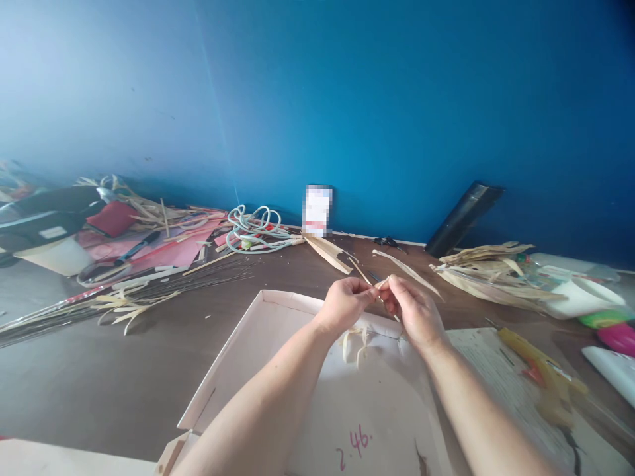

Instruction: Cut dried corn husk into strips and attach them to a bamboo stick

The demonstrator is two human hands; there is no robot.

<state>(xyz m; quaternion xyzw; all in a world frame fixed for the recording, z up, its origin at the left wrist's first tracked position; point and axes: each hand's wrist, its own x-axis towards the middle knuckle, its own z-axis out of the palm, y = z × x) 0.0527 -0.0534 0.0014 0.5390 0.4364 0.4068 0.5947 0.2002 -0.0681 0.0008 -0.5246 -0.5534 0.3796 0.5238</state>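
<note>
My left hand [347, 303] is closed in a pinch around a thin tan stick [358, 267] that slants down between my hands. Close beside it, my right hand [417, 312] pinches a small pale strip [383, 283] against the stick; it looks like dried husk. The fingertips nearly meet, so part of the stick is hidden. Both hands are above the far edge of a shallow white cardboard box [233, 350], marked "2.46." in red. Inside the box, several curled husk scraps [358, 345] lie under my wrists.
Dried husks [491, 274] and a white cup [585, 297] are at right, near a yellow glue gun [538, 360]. A black tube [464, 218] leans on the blue wall. A phone-like screen [317, 210] stands behind. Coiled pale cable [255, 230] and wires [163, 291] lie left.
</note>
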